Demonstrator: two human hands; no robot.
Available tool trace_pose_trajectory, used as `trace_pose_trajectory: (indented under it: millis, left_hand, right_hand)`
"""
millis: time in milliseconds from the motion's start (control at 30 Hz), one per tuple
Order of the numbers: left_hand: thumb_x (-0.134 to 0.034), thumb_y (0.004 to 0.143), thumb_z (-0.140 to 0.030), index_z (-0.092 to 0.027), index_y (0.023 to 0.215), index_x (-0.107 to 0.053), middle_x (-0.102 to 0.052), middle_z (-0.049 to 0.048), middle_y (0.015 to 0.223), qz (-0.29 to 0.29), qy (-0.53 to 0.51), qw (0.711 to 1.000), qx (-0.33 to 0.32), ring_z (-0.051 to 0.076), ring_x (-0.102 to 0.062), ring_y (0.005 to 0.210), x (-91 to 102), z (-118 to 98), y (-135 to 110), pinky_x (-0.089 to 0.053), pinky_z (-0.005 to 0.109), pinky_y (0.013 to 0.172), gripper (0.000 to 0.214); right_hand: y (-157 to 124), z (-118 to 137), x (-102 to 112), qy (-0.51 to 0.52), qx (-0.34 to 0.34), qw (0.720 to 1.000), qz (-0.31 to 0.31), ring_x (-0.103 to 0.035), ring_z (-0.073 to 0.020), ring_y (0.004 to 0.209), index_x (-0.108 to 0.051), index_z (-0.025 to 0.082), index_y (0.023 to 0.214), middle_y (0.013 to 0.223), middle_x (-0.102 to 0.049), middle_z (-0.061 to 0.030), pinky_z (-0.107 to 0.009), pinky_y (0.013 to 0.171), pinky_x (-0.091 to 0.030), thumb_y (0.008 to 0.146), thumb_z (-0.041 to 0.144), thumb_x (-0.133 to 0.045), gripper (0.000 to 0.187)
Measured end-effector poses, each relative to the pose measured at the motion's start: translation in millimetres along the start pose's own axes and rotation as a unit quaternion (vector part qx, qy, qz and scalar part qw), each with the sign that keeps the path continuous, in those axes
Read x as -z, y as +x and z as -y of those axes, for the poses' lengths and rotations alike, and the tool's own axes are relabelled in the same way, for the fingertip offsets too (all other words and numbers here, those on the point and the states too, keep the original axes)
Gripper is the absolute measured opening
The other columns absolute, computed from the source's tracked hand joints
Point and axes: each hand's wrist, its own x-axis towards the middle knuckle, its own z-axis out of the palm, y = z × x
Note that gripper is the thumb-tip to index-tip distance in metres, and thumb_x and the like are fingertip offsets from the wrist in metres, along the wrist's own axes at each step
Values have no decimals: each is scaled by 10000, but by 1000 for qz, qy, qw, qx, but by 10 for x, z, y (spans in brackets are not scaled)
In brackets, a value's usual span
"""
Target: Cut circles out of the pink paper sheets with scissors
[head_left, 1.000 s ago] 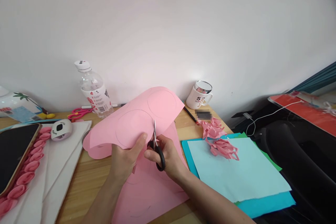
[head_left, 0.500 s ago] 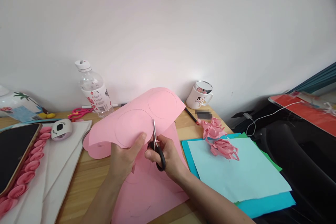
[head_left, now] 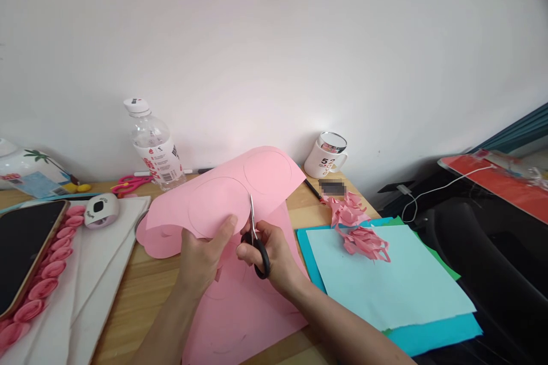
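Observation:
My left hand (head_left: 203,262) grips the lower edge of a curled pink paper sheet (head_left: 218,202), thumb on top and the other fingers hidden beneath. Circles are drawn in thin lines on this sheet. In my right hand (head_left: 274,254) are scissors (head_left: 259,251) with black handles, fingers through the loops. Their blades point away from me and sit at the paper's edge, beside the outline of the nearer circle. Beneath both hands lies another pink sheet (head_left: 252,325) with curved pencil lines, flat on the wooden table (head_left: 132,291).
Left: a phone (head_left: 25,256), a row of pink paper rolls (head_left: 53,271) and a small white device (head_left: 101,211). Behind: a plastic bottle (head_left: 156,151), pink scissors (head_left: 132,183) and a mug (head_left: 326,155). Right: crumpled pink scraps (head_left: 363,242) on light blue paper (head_left: 394,285).
The upper part of the held pink sheet has dipped slightly and shifted a little to the right. Both hands and the scissors stay almost in place.

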Motion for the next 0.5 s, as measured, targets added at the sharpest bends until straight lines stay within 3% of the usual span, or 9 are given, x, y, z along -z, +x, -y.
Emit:
trace_pose_trajectory:
  millis: [167, 500]
  left_hand:
    - [-700, 634, -349, -223, 580, -569, -457, -32, 391, 45, 7, 998, 44, 156, -524, 394, 69, 12, 29, -379, 233, 284, 190]
    - [-702, 628, -329, -206, 562, -567, -535, -13, 442, 27, -42, 999, -4, 194, -618, 553, 36, -42, 47, -516, 274, 485, 194]
  right_hand:
    - [8, -3, 5, -13, -6, 1000, -7, -406, -72, 463, -520, 166, 753, 526, -483, 67, -190, 421, -292, 508, 394, -858, 475]
    - [-14, 3, -8, -35, -14, 999, -8, -404, -77, 443, -520, 171, 747, 510, -478, 67, -201, 408, -286, 526, 423, -837, 461]
